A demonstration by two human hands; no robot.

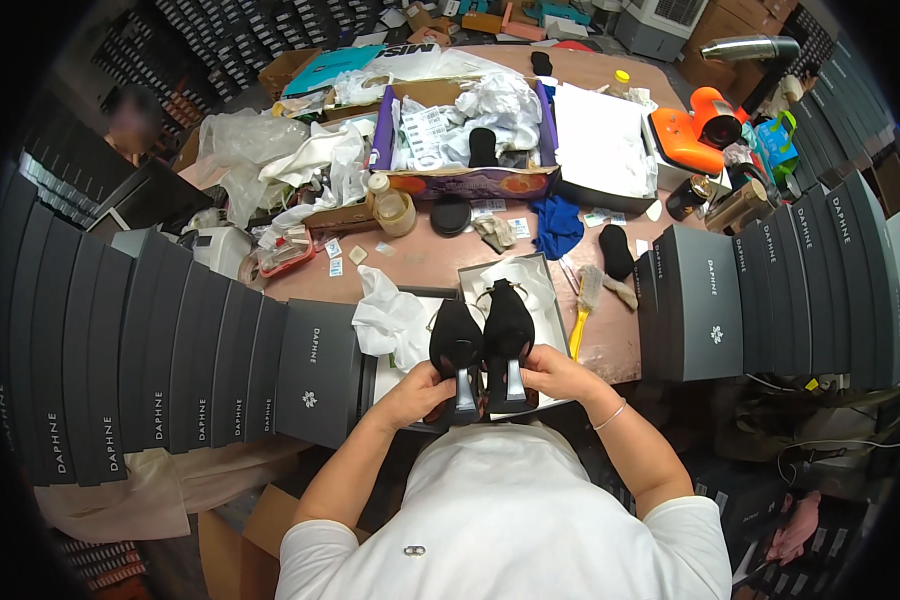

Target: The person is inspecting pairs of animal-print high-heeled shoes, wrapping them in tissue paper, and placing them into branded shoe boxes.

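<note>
A pair of black high-heeled shoes is held side by side before me, with their backs and shiny silver heels turned toward me. My left hand [413,397] is closed on the left shoe [456,330], and my right hand [560,374] grips the right shoe [509,318]. Thin ankle straps show at their far ends. Beneath and behind the pair lies an open shoebox [550,278] with white lining. Crumpled white tissue paper [388,312] spills over it, just beyond my left hand. My fingertips are partly hidden by the shoes.
Rows of dark grey shoeboxes flank me on the left [140,340] and right [707,300]. A yellow-handled brush [579,322] lies right of the open box. Farther back are a blue cloth [557,226], a jar [394,212], a purple-edged carton [470,184] and an orange device [686,143].
</note>
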